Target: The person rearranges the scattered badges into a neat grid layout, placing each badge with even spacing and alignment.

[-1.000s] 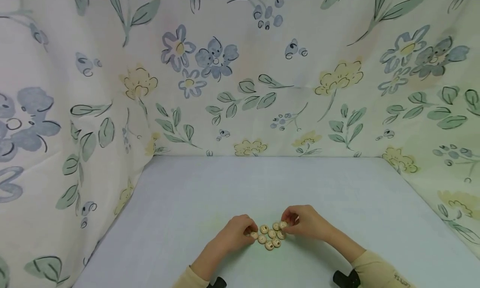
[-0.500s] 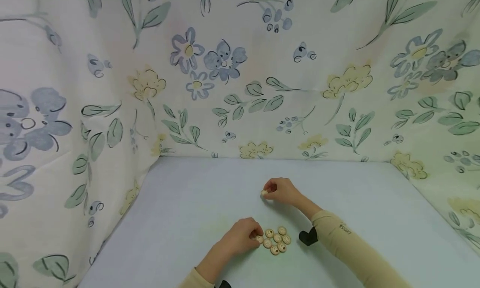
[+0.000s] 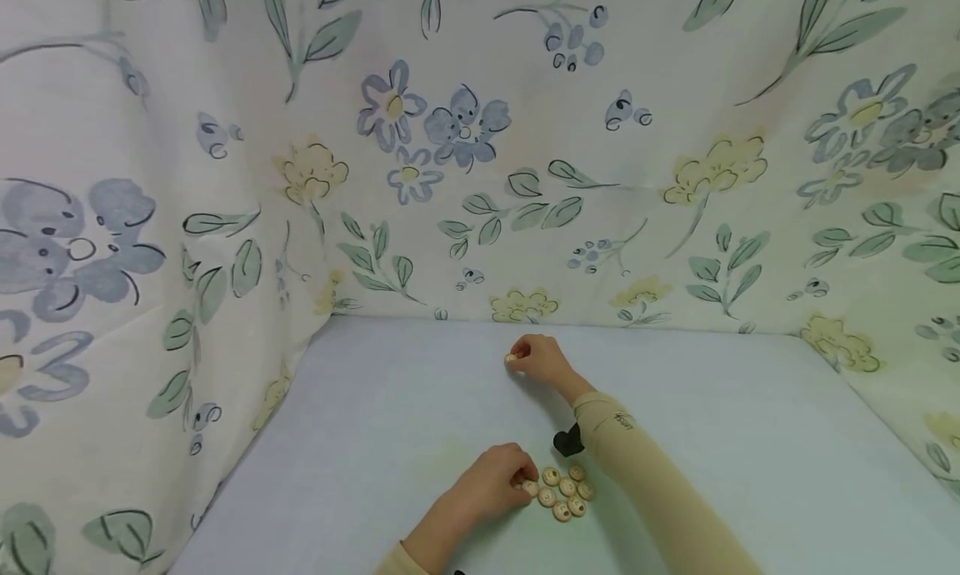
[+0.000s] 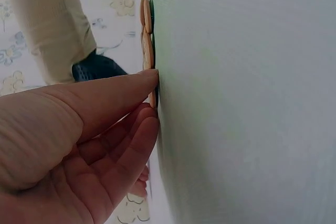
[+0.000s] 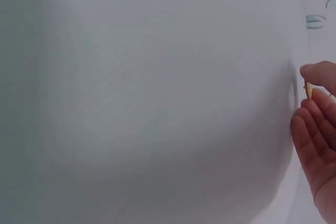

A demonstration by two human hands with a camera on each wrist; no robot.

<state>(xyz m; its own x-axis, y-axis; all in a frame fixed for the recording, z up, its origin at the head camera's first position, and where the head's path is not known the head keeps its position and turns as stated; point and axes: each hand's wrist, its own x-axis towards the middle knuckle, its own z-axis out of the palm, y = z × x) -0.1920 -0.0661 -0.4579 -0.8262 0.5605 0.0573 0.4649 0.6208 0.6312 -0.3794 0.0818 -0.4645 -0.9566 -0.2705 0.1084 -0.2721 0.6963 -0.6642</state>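
Several small, round, pale wooden discs (image 3: 567, 487) with dark marks on their faces lie flat in a loose cluster on the white table. At the cluster's left edge my left hand (image 3: 491, 481) pinches one disc (image 3: 530, 488) between thumb and fingertips. In the left wrist view this disc (image 4: 153, 99) shows edge-on, low against the tabletop. Far back on the table, my right hand (image 3: 543, 360) holds another disc (image 3: 511, 358) by its edges. The right wrist view shows that disc (image 5: 308, 88) between thumb and fingers, close over the surface.
The white tabletop (image 3: 390, 408) reaches back to a flower-patterned cloth (image 3: 450, 250), which also hangs along the left and right sides. My right sleeve (image 3: 652, 483), with a black wrist-worn device (image 3: 568, 442), stretches over the table just right of the cluster.
My right hand has carried a disc from the cluster's right side to the back of the table, moving leftward. The left hand keeps its pinch at the cluster. The head view has shifted slightly.
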